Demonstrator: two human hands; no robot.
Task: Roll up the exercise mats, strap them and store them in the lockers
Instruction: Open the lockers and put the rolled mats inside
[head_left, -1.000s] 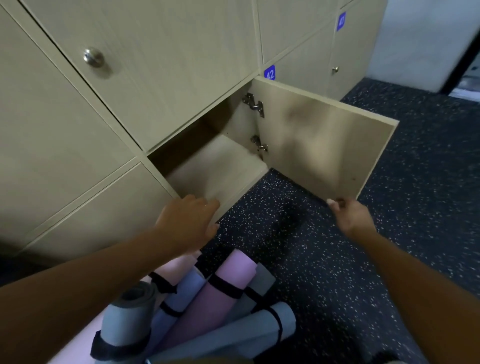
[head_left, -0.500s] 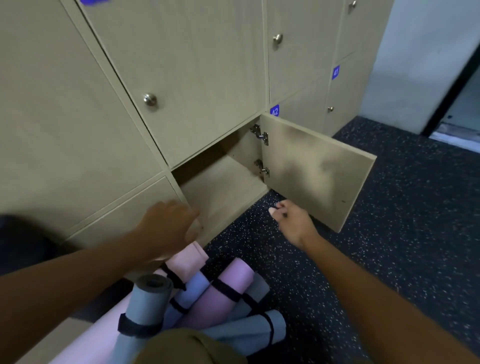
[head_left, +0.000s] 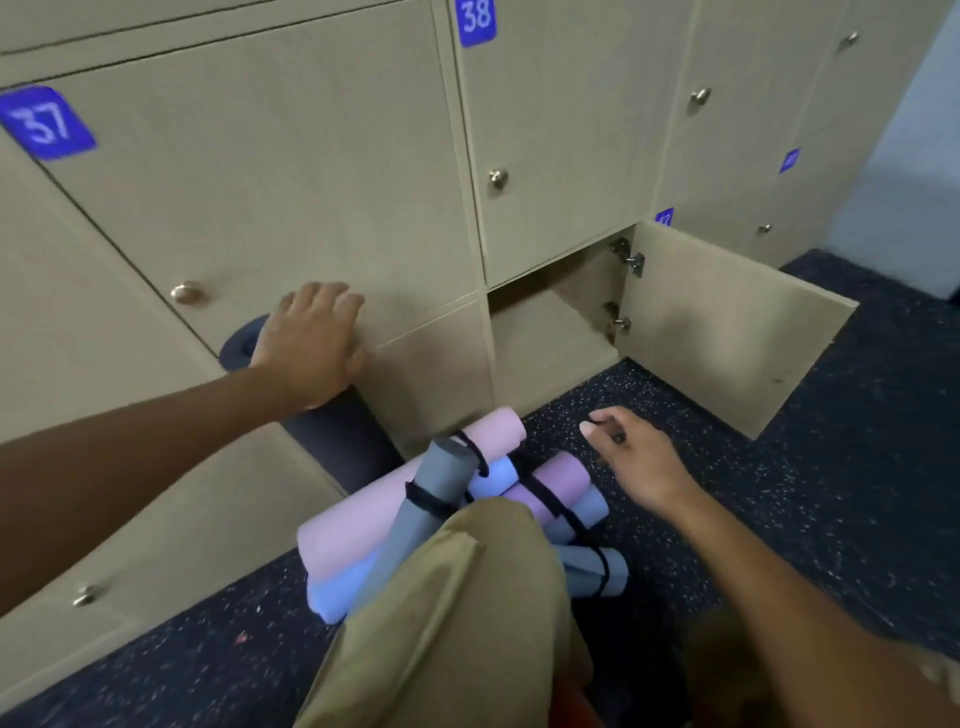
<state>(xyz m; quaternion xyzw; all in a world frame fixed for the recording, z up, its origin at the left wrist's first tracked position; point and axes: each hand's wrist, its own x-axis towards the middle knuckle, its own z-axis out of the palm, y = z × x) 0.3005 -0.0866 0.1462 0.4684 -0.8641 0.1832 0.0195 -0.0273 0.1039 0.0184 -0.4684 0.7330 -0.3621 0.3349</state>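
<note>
A pile of rolled mats tied with black straps lies on the floor against the lockers: a pink mat (head_left: 363, 525), a grey mat (head_left: 431, 499), a purple mat (head_left: 556, 480) and a grey-blue mat (head_left: 592, 569). To their left a dark navy rolled mat (head_left: 337, 436) leans on the lockers. My left hand (head_left: 311, 343) rests on its top with the fingers spread. Over the floor just right of the pile hovers my right hand (head_left: 634, 457), loosely curled and holding nothing. The bottom locker (head_left: 550, 332) stands open, its door (head_left: 717, 322) swung out to the right.
Closed beige lockers with metal knobs and blue number tags 37 (head_left: 47, 124) and 38 (head_left: 475, 21) fill the wall. My knee in khaki trousers (head_left: 467, 597) hides part of the pile. The dark speckled floor (head_left: 857, 467) stretches right.
My right hand has let go of the locker door and dropped toward the mat pile. My left hand moved left from the locker opening onto the dark rolled mat. The view shifted left.
</note>
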